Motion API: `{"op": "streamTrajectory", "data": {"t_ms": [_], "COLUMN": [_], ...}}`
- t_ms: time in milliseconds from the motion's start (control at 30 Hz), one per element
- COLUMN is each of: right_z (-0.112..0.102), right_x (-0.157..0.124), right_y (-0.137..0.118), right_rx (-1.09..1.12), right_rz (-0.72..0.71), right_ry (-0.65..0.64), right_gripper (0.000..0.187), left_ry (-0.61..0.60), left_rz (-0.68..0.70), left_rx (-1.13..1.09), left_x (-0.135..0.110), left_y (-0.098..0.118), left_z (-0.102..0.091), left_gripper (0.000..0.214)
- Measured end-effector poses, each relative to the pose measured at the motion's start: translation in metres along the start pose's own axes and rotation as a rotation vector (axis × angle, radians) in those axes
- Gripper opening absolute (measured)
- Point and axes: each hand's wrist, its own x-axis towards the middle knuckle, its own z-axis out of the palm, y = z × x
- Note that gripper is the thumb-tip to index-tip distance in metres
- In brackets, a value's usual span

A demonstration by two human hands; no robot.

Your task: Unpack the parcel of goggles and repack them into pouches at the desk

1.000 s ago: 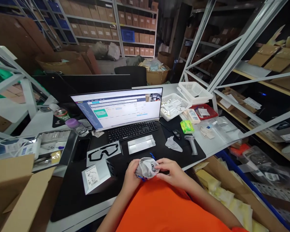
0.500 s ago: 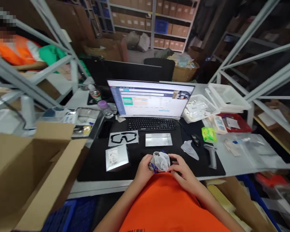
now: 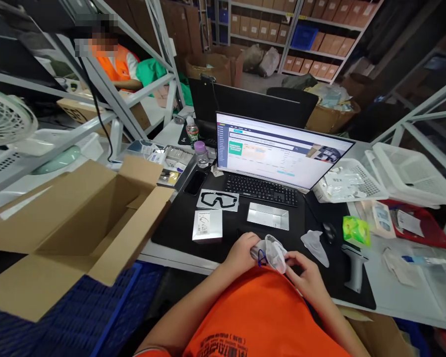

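Close to my orange shirt, both hands hold a thin whitish pouch (image 3: 276, 254) with a blue drawstring. My left hand (image 3: 241, 255) is closed round its left end, where something greyish shows; what it is I cannot make out. On the other end, the fingers of my right hand (image 3: 305, 272) pinch the pouch's edge. Beyond the hands lie an open silver box part (image 3: 268, 216), a silver-white labelled box (image 3: 207, 226) and a flat card (image 3: 218, 199) with a picture of black-framed glasses. Another pale pouch (image 3: 315, 246) lies flat on the black mat, right of my hands.
A monitor (image 3: 271, 151) and keyboard (image 3: 262, 190) stand behind. To the right are a mouse (image 3: 329, 232), a scanner (image 3: 355, 270), a green packet (image 3: 357, 230) and a white basket (image 3: 367, 181). An open carton (image 3: 111, 267) is at left. A co-worker (image 3: 121, 64) sits beyond the frame.
My view has turned left, so the desk appears shifted right and more of the carton shows. The pouch is tilted more to the right, still between both hands.
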Motion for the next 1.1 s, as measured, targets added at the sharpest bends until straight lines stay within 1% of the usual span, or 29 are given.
{"op": "streamTrajectory", "data": {"t_ms": [33, 100, 200, 267, 367, 467, 533, 600, 633, 667, 700, 733, 767, 800, 833, 867, 900, 933, 1000, 1033, 1100], "right_z": [0.002, 0.007, 0.01, 0.01, 0.01, 0.01, 0.008, 0.0, -0.005, -0.011, -0.016, -0.021, -0.024, -0.025, -0.025, -0.023, -0.02, -0.018, -0.015, -0.016, -0.021], "right_x": [-0.001, -0.003, -0.003, -0.001, 0.001, 0.002, 0.004, 0.005, 0.006, 0.006, 0.006, 0.006, 0.005, 0.005, 0.005, 0.004, 0.004, 0.004, 0.003, 0.002, -0.001], "right_y": [0.0, 0.001, 0.0, -0.002, -0.005, -0.004, 0.002, 0.009, 0.012, 0.015, 0.018, 0.02, 0.021, 0.021, 0.021, 0.021, 0.02, 0.019, 0.019, 0.019, 0.02], "right_rx": [-0.021, -0.042, 0.007, 0.038, -0.001, 0.023, 0.098, 0.192, 0.247, 0.31, 0.381, 0.455, 0.528, 0.593, 0.647, 0.688, 0.718, 0.739, 0.752, 0.747, 0.737], "right_rz": [0.003, -0.004, -0.028, -0.039, -0.053, -0.035, 0.005, 0.076, 0.121, 0.167, 0.21, 0.245, 0.27, 0.287, 0.297, 0.303, 0.305, 0.306, 0.299, 0.288, 0.263], "right_ry": [0.006, 0.035, 0.108, 0.171, 0.255, 0.256, 0.27, 0.356, 0.417, 0.474, 0.519, 0.551, 0.568, 0.57, 0.557, 0.534, 0.506, 0.475, 0.416, 0.388, 0.305], "right_gripper": [0.022, 0.027, 0.02, 0.016, 0.015, 0.017, 0.015, 0.011, 0.012, 0.017, 0.021, 0.026, 0.03, 0.033, 0.035, 0.036, 0.035, 0.032, 0.029, 0.028, 0.026], "left_ry": [-0.017, -0.066, -0.138, -0.166, -0.2, -0.243, -0.239, -0.165, -0.108, -0.054, -0.021, -0.016, -0.043, -0.095, -0.152, -0.187, -0.185, -0.154, -0.039, 0.014, 0.087], "left_rz": [-0.004, -0.006, -0.007, -0.016, -0.043, -0.071, -0.053, -0.043, -0.078, -0.152, -0.268, -0.413, -0.561, -0.698, -0.811, -0.886, -0.922, -0.927, -0.889, -0.86, -0.828], "left_rx": [0.002, 0.007, 0.026, 0.037, 0.031, 0.006, -0.047, -0.168, -0.255, -0.352, -0.452, -0.559, -0.678, -0.803, -0.921, -1.015, -1.078, -1.109, -1.1, -1.081, -1.035], "left_x": [0.0, 0.0, 0.003, 0.005, 0.008, 0.012, 0.015, 0.017, 0.018, 0.018, 0.018, 0.019, 0.019, 0.02, 0.021, 0.023, 0.025, 0.027, 0.032, 0.034, 0.036], "left_y": [0.002, 0.005, 0.009, 0.013, 0.019, 0.016, 0.006, -0.008, -0.016, -0.022, -0.025, -0.026, -0.024, -0.019, -0.012, -0.004, 0.004, 0.011, 0.018, 0.019, 0.015], "left_z": [-0.001, -0.003, -0.003, 0.0, 0.006, 0.014, 0.021, 0.029, 0.032, 0.035, 0.037, 0.038, 0.039, 0.039, 0.038, 0.038, 0.037, 0.037, 0.036, 0.035, 0.034], "left_gripper": [0.015, 0.018, 0.025, 0.027, 0.026, 0.024, 0.038, 0.06, 0.072, 0.081, 0.086, 0.087, 0.086, 0.082, 0.076, 0.068, 0.058, 0.048, 0.033, 0.031, 0.034]}}
